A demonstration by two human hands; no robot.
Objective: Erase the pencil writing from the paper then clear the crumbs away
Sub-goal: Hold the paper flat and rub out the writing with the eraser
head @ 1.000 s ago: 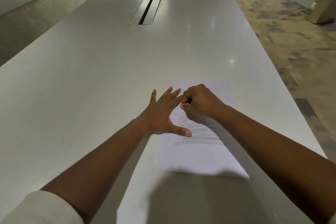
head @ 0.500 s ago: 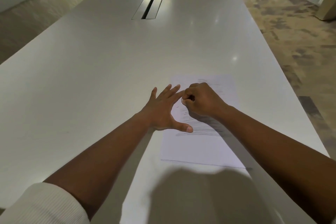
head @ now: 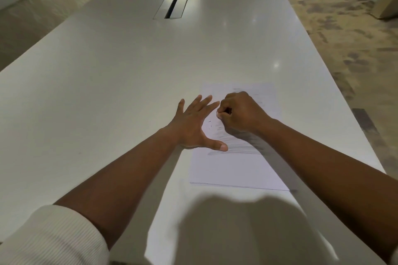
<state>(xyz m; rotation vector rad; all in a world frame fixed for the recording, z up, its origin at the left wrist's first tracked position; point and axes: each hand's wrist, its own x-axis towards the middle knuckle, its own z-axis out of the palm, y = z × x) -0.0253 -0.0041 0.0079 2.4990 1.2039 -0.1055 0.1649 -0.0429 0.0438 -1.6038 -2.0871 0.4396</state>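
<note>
A white sheet of paper (head: 237,170) lies on the long white table (head: 107,92), right of centre. Grey pencil strokes (head: 237,149) cross its middle, and small dark crumbs (head: 212,123) dot the sheet near my hands. My left hand (head: 193,125) lies flat with fingers spread, pressing the paper's left edge, thumb out on the sheet. My right hand (head: 239,112) is curled into a fist over the upper part of the paper, pinching a small dark eraser (head: 227,111) that is mostly hidden between thumb and fingers.
A recessed cable slot (head: 174,0) sits in the table's middle far ahead. The table's right edge runs close beside the paper, with patterned carpet (head: 344,38) beyond it. A planter (head: 387,0) stands at the far right.
My right hand with the eraser has shifted slightly over the upper part of the paper. The left hand has stayed pressed on the sheet. The view has tilted a little.
</note>
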